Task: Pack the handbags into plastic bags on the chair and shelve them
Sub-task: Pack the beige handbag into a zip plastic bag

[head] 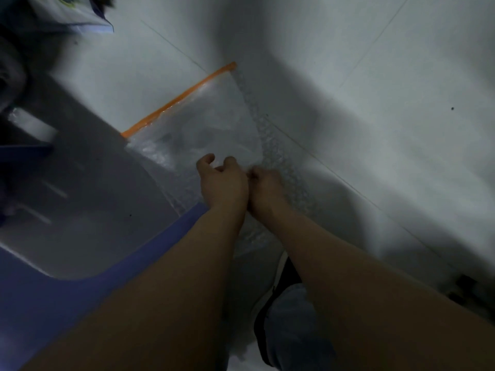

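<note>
Beside chair (88, 210): plastic bag (203, 124), long axis along seat edge, orange strip (179, 99) end pointing away.
Right hand (265, 187): fingers pinch its near edge.
Left hand (223, 180): fingers curled, grip unclear.

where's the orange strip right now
In the head view, the orange strip sits left of centre, along the far edge of the clear bag, its lower end meeting the grey chair seat.

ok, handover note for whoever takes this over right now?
Left hand: fingers curled at the near edge of the plastic bag; grip unclear in the blur.
Right hand: pinches that same edge.
Bag: clear, its orange zip strip at the far end; it lies partly on the chair, partly over the floor.
Done: nothing visibly packed; no handbag clearly in view.
Left: load a handbag, seal, shelve.
</note>
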`<state>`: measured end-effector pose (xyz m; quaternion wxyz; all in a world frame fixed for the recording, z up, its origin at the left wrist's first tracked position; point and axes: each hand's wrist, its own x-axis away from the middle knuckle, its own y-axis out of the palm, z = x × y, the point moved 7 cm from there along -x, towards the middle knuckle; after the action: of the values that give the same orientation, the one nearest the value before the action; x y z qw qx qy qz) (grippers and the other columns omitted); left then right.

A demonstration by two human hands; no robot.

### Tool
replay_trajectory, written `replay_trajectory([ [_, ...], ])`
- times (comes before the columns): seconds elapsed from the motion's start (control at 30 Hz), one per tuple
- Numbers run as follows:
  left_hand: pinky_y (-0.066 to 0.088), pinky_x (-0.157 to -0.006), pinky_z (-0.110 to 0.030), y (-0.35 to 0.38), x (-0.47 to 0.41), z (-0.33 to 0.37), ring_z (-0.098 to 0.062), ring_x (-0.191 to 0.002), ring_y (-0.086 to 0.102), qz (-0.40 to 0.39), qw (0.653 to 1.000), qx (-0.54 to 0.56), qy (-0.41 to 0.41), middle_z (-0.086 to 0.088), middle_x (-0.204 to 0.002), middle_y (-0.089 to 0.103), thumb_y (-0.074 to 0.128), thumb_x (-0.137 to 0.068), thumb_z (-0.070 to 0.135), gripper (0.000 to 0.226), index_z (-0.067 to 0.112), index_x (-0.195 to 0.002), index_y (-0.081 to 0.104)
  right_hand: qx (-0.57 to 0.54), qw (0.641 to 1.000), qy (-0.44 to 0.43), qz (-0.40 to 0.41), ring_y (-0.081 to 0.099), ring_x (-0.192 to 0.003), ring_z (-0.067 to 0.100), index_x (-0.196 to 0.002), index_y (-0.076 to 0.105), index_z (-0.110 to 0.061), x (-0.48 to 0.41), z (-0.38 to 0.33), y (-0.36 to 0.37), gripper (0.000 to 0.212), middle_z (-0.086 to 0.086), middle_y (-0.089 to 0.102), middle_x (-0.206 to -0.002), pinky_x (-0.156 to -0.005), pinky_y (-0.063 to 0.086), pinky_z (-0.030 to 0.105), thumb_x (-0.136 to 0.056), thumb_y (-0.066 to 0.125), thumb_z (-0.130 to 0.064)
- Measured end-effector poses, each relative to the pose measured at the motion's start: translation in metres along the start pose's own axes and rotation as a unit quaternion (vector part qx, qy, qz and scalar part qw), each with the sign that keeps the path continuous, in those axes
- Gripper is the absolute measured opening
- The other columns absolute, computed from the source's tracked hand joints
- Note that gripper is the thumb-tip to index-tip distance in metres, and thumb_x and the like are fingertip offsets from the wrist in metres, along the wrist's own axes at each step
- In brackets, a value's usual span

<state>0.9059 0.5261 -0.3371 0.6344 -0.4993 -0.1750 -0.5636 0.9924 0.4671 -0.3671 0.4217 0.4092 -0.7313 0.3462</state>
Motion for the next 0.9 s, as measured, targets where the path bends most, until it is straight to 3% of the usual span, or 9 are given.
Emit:
replay_trajectory([
  [0.13,0.058,-0.089,-0.048,0.008,0.01,0.006,-0.021,-0.091,0.068,-0.048,0.997,0.068,-0.01,0.003,-0.101,0.063,0.053,-0.099,0.039,0.028,0.03,-0.125,0.047,-0.033,0.993,-0.066,0.092,0.057,-0.068,0.018,-0.076,0.054,-0.013,0.005,-0.024,-0.025,0.024,0.006,0.062,-0.078,-0.056,0.05,0.023,-0.091,0.045,0.002],
  [0.2,0.058,-0.087,-0.047,0.004,0.017,0.021,-0.02,-0.089,0.069,-0.025,0.996,0.064,0.053,0.006,-0.1,0.064,0.054,-0.098,0.039,0.021,0.028,-0.116,0.053,-0.086,0.983,-0.071,0.144,0.062,-0.08,0.025,-0.089,0.063,-0.009,0.011,-0.036,-0.036,0.018,0.008,0.067,-0.088,-0.068,0.054,0.033,-0.091,0.046,-0.001],
  [0.27,0.056,-0.087,-0.04,-0.005,0.03,0.045,-0.012,-0.088,0.065,0.014,0.989,0.019,0.147,0.012,-0.096,0.061,0.053,-0.098,0.034,0.015,0.026,-0.11,0.056,-0.148,0.978,-0.041,0.142,0.059,-0.086,0.024,-0.101,0.063,-0.006,0.022,-0.046,-0.039,0.02,0.007,0.064,-0.096,-0.068,0.048,0.028,-0.092,0.045,-0.002],
  [0.33,0.051,-0.082,-0.028,-0.017,0.051,0.064,0.002,-0.083,0.058,0.047,0.976,-0.009,0.212,0.014,-0.095,0.058,0.052,-0.1,0.025,0.014,0.021,-0.112,0.058,-0.226,0.968,-0.014,0.111,0.061,-0.083,0.026,-0.104,0.061,-0.003,0.038,-0.056,-0.041,0.022,0.012,0.067,-0.101,-0.06,0.047,0.024,-0.087,0.046,-0.005],
  [0.47,0.051,-0.078,-0.024,-0.051,0.099,0.088,0.002,-0.081,0.06,0.057,0.962,-0.033,0.266,0.005,-0.114,0.062,0.055,-0.097,0.028,0.018,0.025,-0.115,0.057,-0.446,0.895,-0.006,-0.018,0.066,-0.064,0.024,-0.081,0.061,-0.005,0.102,-0.094,-0.037,0.038,0.01,0.068,-0.065,-0.062,0.051,0.024,-0.098,0.04,-0.032],
  [0.6,0.046,-0.081,-0.024,-0.093,0.145,0.131,0.012,-0.079,0.056,0.056,0.956,-0.027,0.286,0.006,-0.119,0.057,0.061,-0.092,0.042,0.032,0.024,-0.117,0.055,-0.48,0.874,0.0,-0.077,0.068,-0.092,0.031,-0.115,0.066,-0.007,0.168,-0.133,-0.027,0.05,0.017,0.072,-0.099,-0.086,0.054,0.038,-0.103,0.037,-0.046],
  [0.7,0.043,-0.099,-0.031,-0.129,0.168,0.168,-0.011,-0.111,0.054,0.031,0.98,-0.012,0.195,-0.005,-0.134,0.047,0.058,-0.088,0.064,0.059,0.023,-0.129,0.05,-0.486,0.866,-0.01,-0.12,0.07,-0.075,0.025,-0.105,0.068,-0.007,0.216,-0.167,-0.014,0.047,0.011,0.073,-0.087,-0.075,0.058,0.033,-0.102,0.039,-0.044],
  [0.83,0.048,-0.099,-0.053,-0.167,0.176,0.2,-0.037,-0.114,0.058,-0.077,0.996,0.013,0.05,-0.017,-0.139,0.052,0.041,-0.047,0.106,0.115,0.032,-0.136,0.05,-0.441,0.872,-0.043,-0.208,0.061,-0.101,0.033,-0.115,0.06,-0.002,0.279,-0.198,0.017,0.049,0.018,0.064,-0.103,-0.102,0.044,0.042,-0.101,0.037,-0.043],
  [0.9,0.05,-0.096,-0.055,-0.189,0.186,0.215,-0.041,-0.112,0.059,-0.122,0.987,-0.076,0.076,-0.018,-0.133,0.055,0.056,-0.067,0.089,0.092,0.036,-0.141,0.046,-0.4,0.887,-0.056,-0.225,0.056,-0.099,0.034,-0.108,0.061,-0.001,0.302,-0.205,0.034,0.041,0.023,0.057,-0.102,-0.095,0.044,0.039,-0.098,0.041,-0.036],
])
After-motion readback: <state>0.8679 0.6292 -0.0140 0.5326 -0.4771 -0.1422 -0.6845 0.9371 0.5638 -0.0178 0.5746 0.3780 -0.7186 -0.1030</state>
